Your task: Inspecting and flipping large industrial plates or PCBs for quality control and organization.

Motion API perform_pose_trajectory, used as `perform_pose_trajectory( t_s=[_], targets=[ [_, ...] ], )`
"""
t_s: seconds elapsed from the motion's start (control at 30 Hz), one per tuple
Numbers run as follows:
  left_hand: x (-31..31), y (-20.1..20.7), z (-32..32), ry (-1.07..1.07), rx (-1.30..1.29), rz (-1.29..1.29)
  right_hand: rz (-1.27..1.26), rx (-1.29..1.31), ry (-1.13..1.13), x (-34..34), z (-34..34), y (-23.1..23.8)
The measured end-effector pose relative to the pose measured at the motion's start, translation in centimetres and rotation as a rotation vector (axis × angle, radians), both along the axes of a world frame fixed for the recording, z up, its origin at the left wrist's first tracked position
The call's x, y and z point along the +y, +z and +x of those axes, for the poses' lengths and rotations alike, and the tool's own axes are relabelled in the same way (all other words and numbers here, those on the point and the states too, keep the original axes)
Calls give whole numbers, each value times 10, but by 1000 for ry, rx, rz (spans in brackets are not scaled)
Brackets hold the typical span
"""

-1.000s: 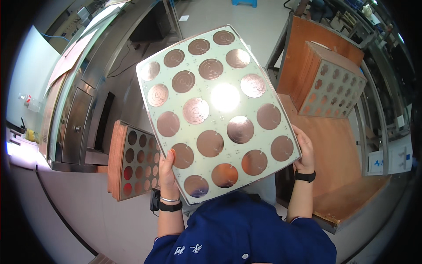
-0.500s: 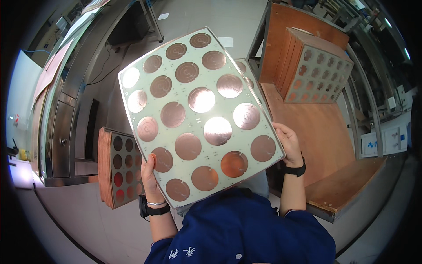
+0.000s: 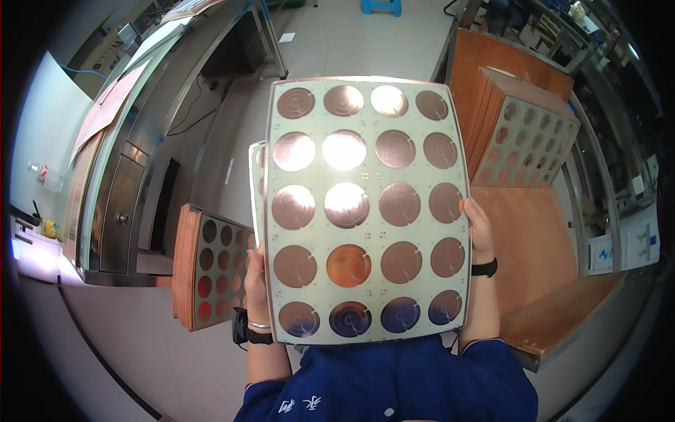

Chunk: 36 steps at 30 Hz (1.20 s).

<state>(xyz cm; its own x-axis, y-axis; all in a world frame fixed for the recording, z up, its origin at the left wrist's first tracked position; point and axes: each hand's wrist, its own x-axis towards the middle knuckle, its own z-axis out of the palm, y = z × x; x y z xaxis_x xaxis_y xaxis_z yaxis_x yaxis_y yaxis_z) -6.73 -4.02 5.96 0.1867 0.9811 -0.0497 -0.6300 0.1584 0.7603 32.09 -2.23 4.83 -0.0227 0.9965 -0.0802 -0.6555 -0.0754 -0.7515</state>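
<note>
A pale green circuit board panel [image 3: 373, 235] with rows of round copper pads is held up in front of me, nearly square to my view. My right hand [image 3: 479, 228] grips its right edge, thumb tip at the rim and the other fingers hidden behind. Beyond the left edge peeks a strip of a second similar panel [image 3: 256, 200], mostly covered by the front one. My left hand [image 3: 255, 281] is closed at the left side, by the lower end of that strip. Its fingers are largely hidden, so which of the two panels it bears on is unclear.
A stack of similar panels [image 3: 216, 271] stands on the left beside a metal cabinet [image 3: 116, 218]. To the right, another stack [image 3: 524, 133] leans in a brown wooden rack [image 3: 531, 225]. A blue stool [image 3: 381, 7] is at the far end.
The front panel has turned from a slant to nearly straight and shifted right. The rear panel now peeks out on the left rather than the right. My left thumb has left the front panel's face.
</note>
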Motion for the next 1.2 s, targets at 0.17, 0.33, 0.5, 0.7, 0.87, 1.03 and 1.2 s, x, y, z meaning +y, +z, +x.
perform_pose_trajectory(
  t_s=[0.17,0.33,0.5,0.7,0.87,1.03,1.2],
  targets=[
    [5,35,32,238,-365,-58,5,73,-122,2,-11,-9],
    [-12,-11,44,185,-465,-105,110,209,-167,-1,-53,5],
    [-4,-22,37,189,-202,-93,50,86,-62,-12,-36,-5],
    [-6,-41,-13,343,-97,-140,145,186,-494,-11,10,38],
    [-2,-29,-36,484,138,-182,24,-271,-445,-33,42,24],
    [-3,-31,-50,493,198,-167,-1,-462,-254,-29,35,30],
    [-5,-18,-42,510,323,-172,-1,-466,-217,-25,23,31]
  ],
)
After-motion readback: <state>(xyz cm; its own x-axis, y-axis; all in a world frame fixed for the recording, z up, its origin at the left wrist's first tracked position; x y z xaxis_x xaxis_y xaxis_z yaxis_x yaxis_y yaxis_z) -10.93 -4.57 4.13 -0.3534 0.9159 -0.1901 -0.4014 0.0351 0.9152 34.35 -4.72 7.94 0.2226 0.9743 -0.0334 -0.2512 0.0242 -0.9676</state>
